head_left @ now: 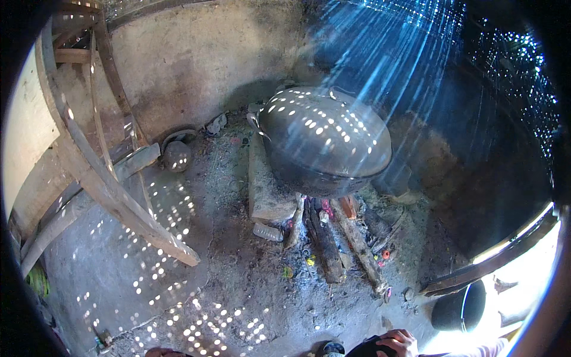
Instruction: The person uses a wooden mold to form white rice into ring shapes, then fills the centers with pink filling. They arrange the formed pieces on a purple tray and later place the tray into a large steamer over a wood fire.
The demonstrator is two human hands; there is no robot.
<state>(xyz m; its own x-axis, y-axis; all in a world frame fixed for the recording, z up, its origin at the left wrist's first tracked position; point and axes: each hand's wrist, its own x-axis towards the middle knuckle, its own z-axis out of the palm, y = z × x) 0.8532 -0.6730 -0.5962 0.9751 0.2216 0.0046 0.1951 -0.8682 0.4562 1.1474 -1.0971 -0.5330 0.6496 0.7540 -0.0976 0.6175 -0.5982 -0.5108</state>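
Low at the lower edge, my right hand (399, 343) rests with bent, slightly parted fingers over a dark rounded thing (364, 348), whose kind I cannot make out. Beside it is a small dark round vessel (332, 348), cut off by the edge. Only a sliver of what looks like my left hand (166, 353) shows at the lower left; its fingers are hidden. Ahead, out of reach of both hands, a large lidded black pot (324, 140) sits over a hearth. Several firewood sticks (324, 244) poke out from under it towards me.
A stone block (267, 184) supports the pot's left side, with a clear plastic bottle (267, 232) beside it. Wooden beams (119, 190) lean at left, near a round dark pot (176, 156). A black bucket (458, 309) stands by the bright doorway. Smoky light rays fall from above.
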